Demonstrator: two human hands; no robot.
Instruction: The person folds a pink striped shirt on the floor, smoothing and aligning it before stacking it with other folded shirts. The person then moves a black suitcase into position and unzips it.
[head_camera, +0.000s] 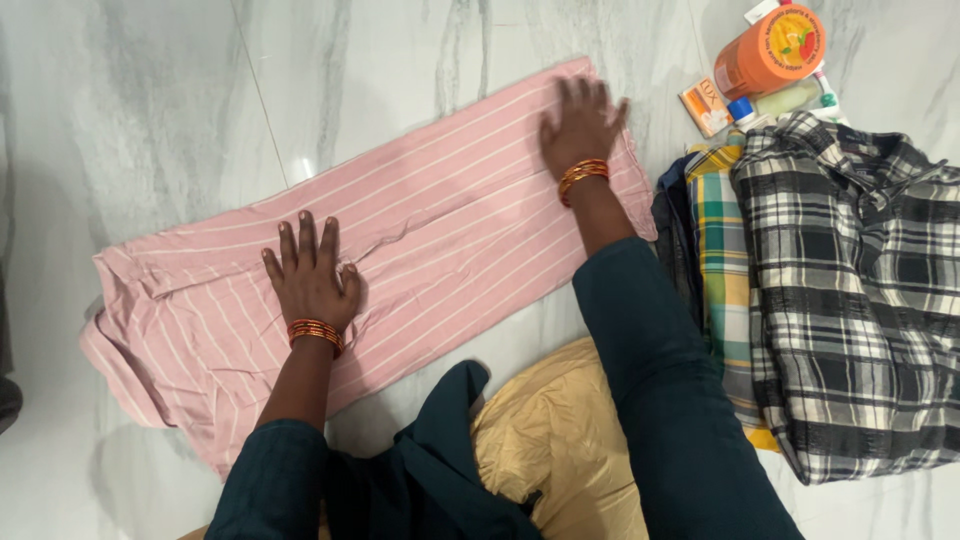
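both hands (310, 275) (580, 125) flat, seemingly pressing, on pink striped garment (440, 240)

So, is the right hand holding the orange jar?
No, the right hand lies flat on the pink striped cloth, apart from the orange jar.

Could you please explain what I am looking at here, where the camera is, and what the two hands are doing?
There is no machine: a person wears a camera on the head, looking down at their own hands. The left hand and right hand both lie flat on a pink striped garment spread on a marble floor. Neither hand grips anything. To the right sits a stack of folded checked shirts, with an orange jar and a few small toiletries beyond it. A yellow cloth lies near the person's lap.
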